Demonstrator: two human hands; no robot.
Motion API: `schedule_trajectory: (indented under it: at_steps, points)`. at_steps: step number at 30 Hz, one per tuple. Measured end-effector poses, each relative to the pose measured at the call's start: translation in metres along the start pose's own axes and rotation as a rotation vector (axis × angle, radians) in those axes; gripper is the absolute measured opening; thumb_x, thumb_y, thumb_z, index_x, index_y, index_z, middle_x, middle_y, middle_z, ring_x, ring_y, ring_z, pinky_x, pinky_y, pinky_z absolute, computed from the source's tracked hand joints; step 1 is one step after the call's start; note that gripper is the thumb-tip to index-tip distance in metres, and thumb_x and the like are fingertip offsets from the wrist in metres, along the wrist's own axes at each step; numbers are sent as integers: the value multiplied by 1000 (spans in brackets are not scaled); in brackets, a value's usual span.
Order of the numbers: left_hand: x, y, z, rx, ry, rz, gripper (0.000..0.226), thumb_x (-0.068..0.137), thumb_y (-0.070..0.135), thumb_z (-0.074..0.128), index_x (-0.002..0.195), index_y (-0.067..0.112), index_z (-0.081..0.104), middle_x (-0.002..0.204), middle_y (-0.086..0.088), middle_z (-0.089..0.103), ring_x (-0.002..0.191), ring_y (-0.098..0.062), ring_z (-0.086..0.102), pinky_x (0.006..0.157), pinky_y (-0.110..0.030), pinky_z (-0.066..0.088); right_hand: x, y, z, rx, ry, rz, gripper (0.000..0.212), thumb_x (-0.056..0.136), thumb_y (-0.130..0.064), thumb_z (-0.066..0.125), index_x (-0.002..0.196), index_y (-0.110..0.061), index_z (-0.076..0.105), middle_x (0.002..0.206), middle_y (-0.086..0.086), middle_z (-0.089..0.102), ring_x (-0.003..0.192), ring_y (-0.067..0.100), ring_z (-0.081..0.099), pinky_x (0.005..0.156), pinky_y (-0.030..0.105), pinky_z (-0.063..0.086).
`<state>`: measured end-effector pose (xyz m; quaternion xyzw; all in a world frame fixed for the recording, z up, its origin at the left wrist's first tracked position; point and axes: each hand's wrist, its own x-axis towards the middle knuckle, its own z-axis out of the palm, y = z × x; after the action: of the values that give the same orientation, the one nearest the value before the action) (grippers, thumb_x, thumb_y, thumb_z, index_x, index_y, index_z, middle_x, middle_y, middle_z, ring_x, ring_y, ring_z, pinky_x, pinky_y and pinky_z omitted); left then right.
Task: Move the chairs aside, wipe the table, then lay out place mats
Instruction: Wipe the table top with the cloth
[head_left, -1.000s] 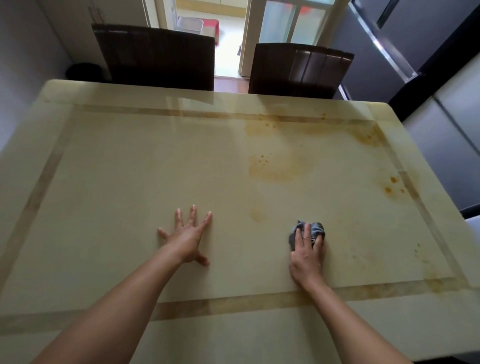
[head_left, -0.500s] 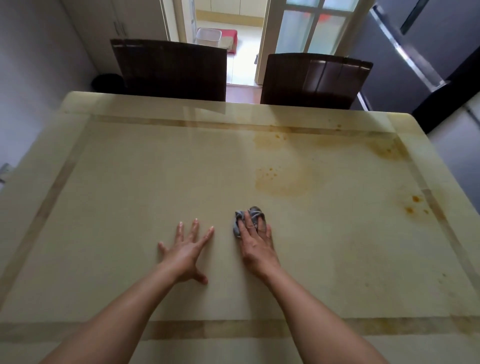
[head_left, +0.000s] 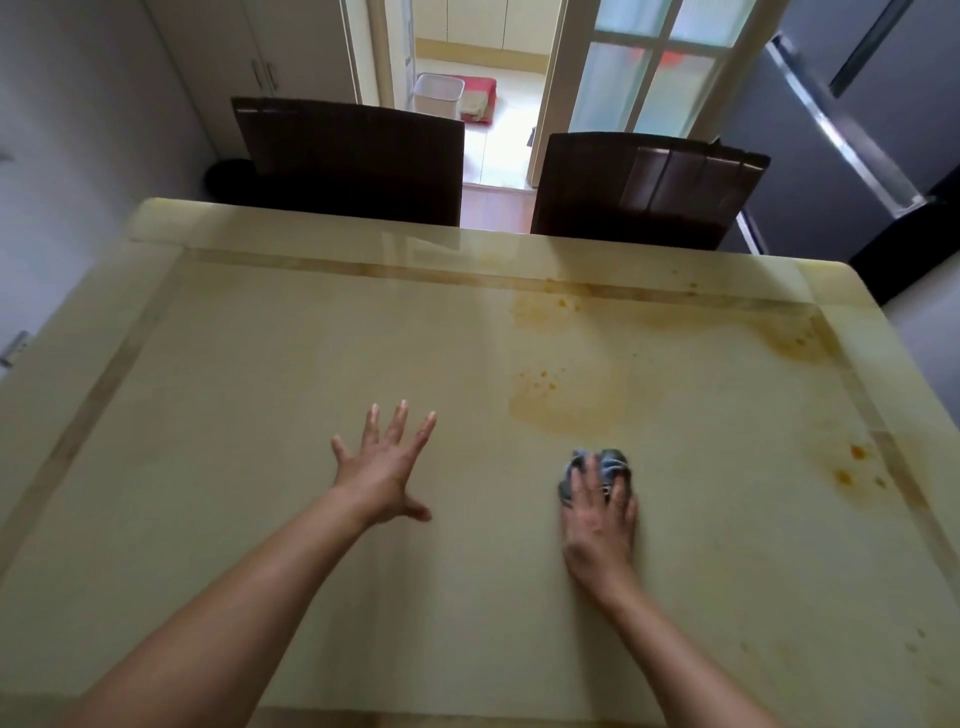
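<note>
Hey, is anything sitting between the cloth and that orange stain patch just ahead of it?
Nothing visible. Only bare tabletop lies between the cloth under the right hand and the orange stain patch.

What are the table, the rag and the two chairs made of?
Table: glossy cream stone, maybe marble or an imitation; it shows reflections and cloudy brown banding. Rag: soft grey-blue cloth, crumpled. Left chair and right chair: dark brown panels with a sheen; wood or leatherette, unclear.

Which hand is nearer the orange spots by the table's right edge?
Right. The right hand, pressing the cloth, lies left of the spots; the left hand rests flat farther left.
</note>
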<state>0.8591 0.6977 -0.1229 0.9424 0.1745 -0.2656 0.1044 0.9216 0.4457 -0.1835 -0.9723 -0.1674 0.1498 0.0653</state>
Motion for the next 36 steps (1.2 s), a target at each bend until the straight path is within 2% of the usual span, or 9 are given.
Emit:
schedule_trajectory:
  at_steps: [1,3,4,6,8,15,27,32,36]
  points:
    - [11,1,-5,4,-17,0,123,67,56,75,147,41,-17,157,2,-26,144,-33,-21,106,-71,9,2,-11,8,-26,-9,-82,51,87,-29,36,133,-16,53,147,3,42,132,42,36,106,51,29]
    - [30,0,-11,23,-75,-7,126,65,57,77,147,40,-18,156,2,-28,144,-32,-22,104,-73,9,3,-37,13,-58,-45,-221,49,86,-30,42,133,-22,51,147,-4,42,136,34,28,107,44,18]
    - [38,-1,-13,41,-109,-10,128,63,57,78,147,39,-18,156,2,-28,144,-32,-23,104,-74,9,4,-52,8,-41,-78,-270,52,86,-29,43,138,-23,45,151,-6,36,140,32,23,108,42,11]
    - [53,-1,-20,59,-162,-16,132,59,58,79,146,40,-18,156,2,-28,144,-32,-23,103,-76,9,19,-74,4,1,-89,-396,61,89,-20,39,149,-23,25,159,-8,8,146,29,0,114,36,-9]
    - [63,1,-28,57,-176,-23,132,58,58,80,146,42,-18,155,1,-29,143,-33,-24,103,-76,8,39,-89,-1,57,-116,-413,67,92,-14,35,152,-26,8,158,-9,-11,145,25,-18,110,35,-20]
    - [75,-3,-28,-52,-190,-23,128,61,51,82,145,48,-14,153,5,-34,142,-32,-27,99,-76,15,97,-99,-19,100,-149,-332,66,95,-9,28,152,-27,1,157,-9,-17,145,22,-19,113,40,-17]
    - [76,-4,-27,-70,-182,-19,127,61,50,82,145,49,-12,153,6,-34,142,-31,-27,101,-75,15,121,23,-40,110,-17,55,59,99,-11,26,152,-25,4,159,-8,-13,146,26,-12,115,46,-9]
    - [76,-3,-27,-69,-175,-21,127,61,49,83,146,48,-12,153,5,-33,143,-32,-25,101,-75,15,120,11,-36,83,35,87,55,100,-16,28,152,-25,9,159,-8,-9,146,28,-8,116,47,-5]
    - [76,-2,-27,-86,-174,-15,128,61,47,83,146,46,-12,154,3,-33,142,-34,-26,101,-76,14,109,-32,-24,72,23,-91,55,99,-16,33,150,-28,17,159,-7,-4,146,26,-8,116,46,-2]
